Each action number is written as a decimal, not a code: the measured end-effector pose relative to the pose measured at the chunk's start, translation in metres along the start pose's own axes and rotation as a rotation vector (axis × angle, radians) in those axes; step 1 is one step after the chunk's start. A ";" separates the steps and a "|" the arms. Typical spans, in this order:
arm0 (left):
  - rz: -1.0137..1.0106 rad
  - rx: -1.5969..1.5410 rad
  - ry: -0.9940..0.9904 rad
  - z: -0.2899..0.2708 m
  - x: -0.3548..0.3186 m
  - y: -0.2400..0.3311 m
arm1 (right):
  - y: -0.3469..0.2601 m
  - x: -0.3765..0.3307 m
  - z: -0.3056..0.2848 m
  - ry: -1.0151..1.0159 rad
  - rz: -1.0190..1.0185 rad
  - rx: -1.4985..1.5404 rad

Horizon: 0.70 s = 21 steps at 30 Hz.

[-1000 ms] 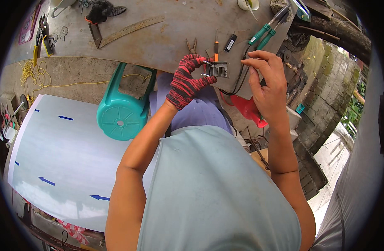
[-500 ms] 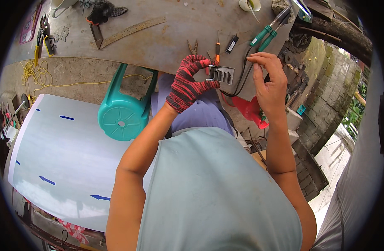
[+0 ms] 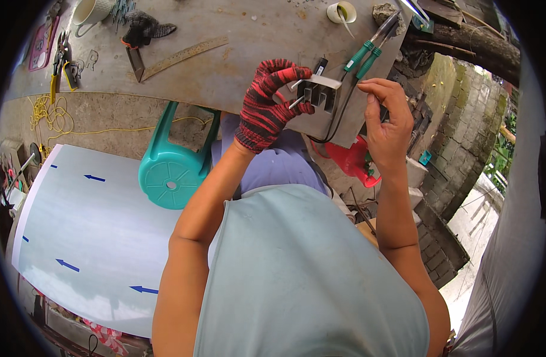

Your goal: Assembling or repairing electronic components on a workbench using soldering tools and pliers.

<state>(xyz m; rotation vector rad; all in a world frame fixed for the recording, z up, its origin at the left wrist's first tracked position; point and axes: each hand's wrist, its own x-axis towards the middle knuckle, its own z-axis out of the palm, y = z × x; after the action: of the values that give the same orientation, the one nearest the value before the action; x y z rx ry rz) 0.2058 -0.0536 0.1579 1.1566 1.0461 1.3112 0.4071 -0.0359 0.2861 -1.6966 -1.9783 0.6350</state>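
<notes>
My left hand (image 3: 270, 107), in a red and black striped knit glove, grips a small grey metal bracket (image 3: 326, 82) between thumb and fingers. Dark upright plates or slots show inside the bracket, and two thin metal pins stick out on its glove side. My bare right hand (image 3: 389, 122) is raised just right of the bracket, not touching it. Its fingers are curled toward the thumb in a pinch; whatever lies between the tips, if anything, is too small to make out. Behind the bracket, a small black stick-like item (image 3: 321, 66) lies on the grey worktable (image 3: 255, 35).
Two green-handled tools (image 3: 359, 58) with black cables lie right. Farther back stand a white cup (image 3: 342, 12) and a mug (image 3: 91, 13). A dark glove (image 3: 143, 28), metal square (image 3: 187, 56) and pliers (image 3: 57, 62) lie left. A teal stool (image 3: 172, 181) sits below the table edge.
My left hand has lifted and tilted the bracket, which now hides the small tools behind it on the table. My right hand has shifted slightly right and down.
</notes>
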 end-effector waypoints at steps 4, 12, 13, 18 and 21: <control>-0.042 -0.033 0.031 0.003 0.008 -0.002 | 0.000 0.003 0.000 0.014 0.024 0.024; -0.183 -0.046 0.034 0.003 -0.010 -0.001 | -0.003 -0.002 0.003 -0.025 0.008 0.013; -0.147 -0.008 0.024 0.000 -0.014 -0.003 | -0.002 -0.003 0.004 -0.029 0.002 0.012; -0.197 0.382 -0.041 -0.018 -0.029 -0.005 | 0.002 -0.011 0.017 -0.080 0.011 0.028; -0.439 0.666 -0.150 -0.034 -0.039 -0.017 | 0.007 -0.024 0.033 -0.126 0.020 0.058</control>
<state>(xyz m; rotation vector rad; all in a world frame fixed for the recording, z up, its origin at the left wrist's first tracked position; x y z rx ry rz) 0.1744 -0.0901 0.1330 1.3710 1.5751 0.5246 0.3960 -0.0601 0.2546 -1.6805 -2.0094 0.8169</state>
